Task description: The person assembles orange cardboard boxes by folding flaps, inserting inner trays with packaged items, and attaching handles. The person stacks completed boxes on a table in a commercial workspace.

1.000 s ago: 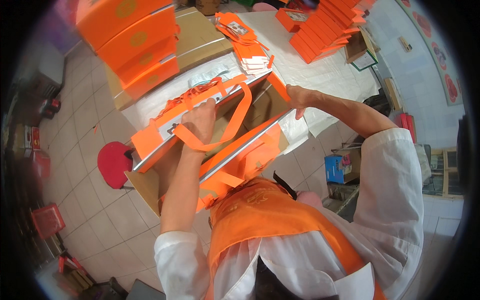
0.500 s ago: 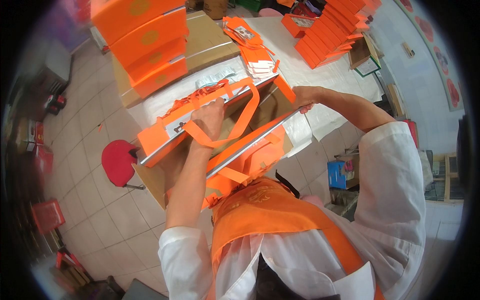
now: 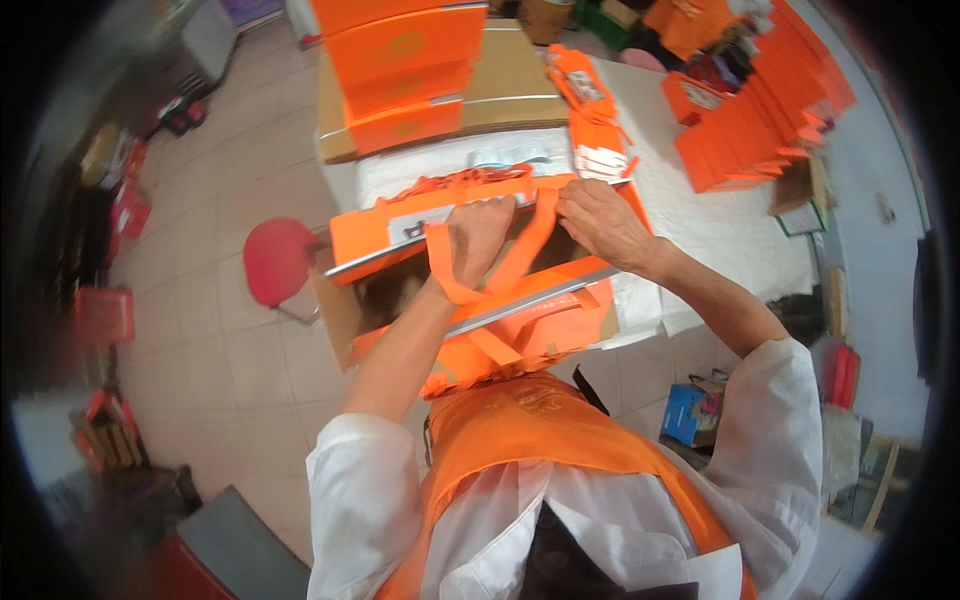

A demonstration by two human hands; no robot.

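Observation:
In front of my waist an open-topped orange bag [image 3: 362,236] with brown cardboard sides inside stands at the table's near edge. Grey-white strips edge its two long rims. A looped orange strap handle [image 3: 522,256] hangs from the far rim over the opening. My left hand [image 3: 482,232] is closed over the middle of that far rim, its forearm crossing the opening. My right hand [image 3: 602,224] pinches the far rim farther right, beside the upper end of the strap; its fingertips are partly hidden. A second strap [image 3: 492,345] droops on the near side.
Stacked orange boxes [image 3: 405,50] stand on flat cardboard [image 3: 515,75] at the back left. Orange pieces with white tags [image 3: 590,105] lie on the white-covered table [image 3: 700,235]. More orange boxes [image 3: 735,145] lean at the back right. A red stool [image 3: 277,262] is on the left.
My right hand has moved from the bag's right end corner to the far rim by the strap. My left hand keeps its hold. The view has shifted, so things appear farther right.

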